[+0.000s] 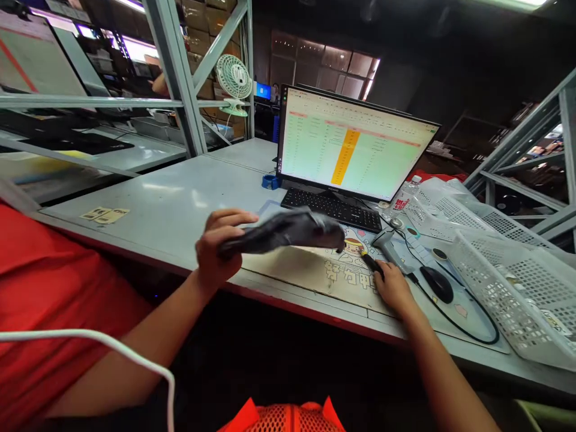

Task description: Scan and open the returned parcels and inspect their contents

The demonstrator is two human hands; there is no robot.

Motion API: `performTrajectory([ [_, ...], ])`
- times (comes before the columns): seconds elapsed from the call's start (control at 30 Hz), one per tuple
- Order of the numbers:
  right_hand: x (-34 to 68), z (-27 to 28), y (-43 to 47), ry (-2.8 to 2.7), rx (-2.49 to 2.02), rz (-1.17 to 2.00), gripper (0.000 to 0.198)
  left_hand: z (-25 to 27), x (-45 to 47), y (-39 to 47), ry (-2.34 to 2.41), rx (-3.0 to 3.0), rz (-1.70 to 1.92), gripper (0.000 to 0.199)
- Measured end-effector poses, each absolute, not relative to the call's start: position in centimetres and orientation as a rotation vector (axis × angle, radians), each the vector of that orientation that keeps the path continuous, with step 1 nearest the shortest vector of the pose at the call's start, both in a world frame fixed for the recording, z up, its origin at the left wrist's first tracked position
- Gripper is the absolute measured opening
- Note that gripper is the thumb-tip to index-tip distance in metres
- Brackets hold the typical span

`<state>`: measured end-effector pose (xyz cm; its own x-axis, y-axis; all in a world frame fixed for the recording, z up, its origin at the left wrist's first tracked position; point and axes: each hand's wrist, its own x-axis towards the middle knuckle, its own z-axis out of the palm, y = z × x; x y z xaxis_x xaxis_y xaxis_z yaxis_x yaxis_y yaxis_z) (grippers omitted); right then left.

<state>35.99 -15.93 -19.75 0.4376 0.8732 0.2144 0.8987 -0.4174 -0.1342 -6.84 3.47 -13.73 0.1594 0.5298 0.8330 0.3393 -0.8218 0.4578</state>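
Observation:
Gripped at one end by my left hand [219, 243], a dark plastic-wrapped package [288, 231] is held up over the front of the desk. Motion blurs its far end, so its contents cannot be made out. On the printed desk mat [310, 273], my right hand [392, 287] is closed around a black tool with a yellow tip, which looks like a utility knife [372, 264]. Just beyond that hand lies a grey barcode scanner [391, 249] with its cable. A black mouse [436, 284] rests to the right of the hand.
A monitor [351, 144] showing a spreadsheet stands behind a black keyboard [333, 209]. White perforated baskets [508, 300] line the right side, near a plastic bottle [407, 195]. A roll of blue tape [270, 182] sits left of the monitor. A small fan [234, 78] is clipped to the metal frame.

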Motion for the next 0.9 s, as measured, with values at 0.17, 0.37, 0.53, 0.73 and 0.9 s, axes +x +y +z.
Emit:
performTrajectory([
  [0.17, 36.6, -16.6, -15.5, -1.435, -2.249, -0.106, 0.052, -17.0, -11.2, 5.3, 0.523, 2.729, 1.147, 0.024],
  [0.37, 27.2, -9.9, -9.4, -2.036, -1.794, 0.233, 0.041, -20.4, -12.2, 7.9, 0.794, 2.71, 0.836, 0.036],
  [0.53, 16.4, -9.7, -2.0, -2.549, -1.661, 0.306, 0.032, -21.1, -10.6, 9.0, 0.985, 2.508, 0.857, 0.027],
  [0.73, 21.2, -10.7, -3.5, -2.458, -1.92, 0.363, 0.031, -21.6, -10.5, 9.1, 1.04, 2.424, 0.86, 0.028],
  [0.9, 33.1, -11.2, -11.9, -2.158, -2.362, 0.228, 0.032, -20.1, -11.5, 10.2, 1.004, 2.375, 0.709, 0.034],
])
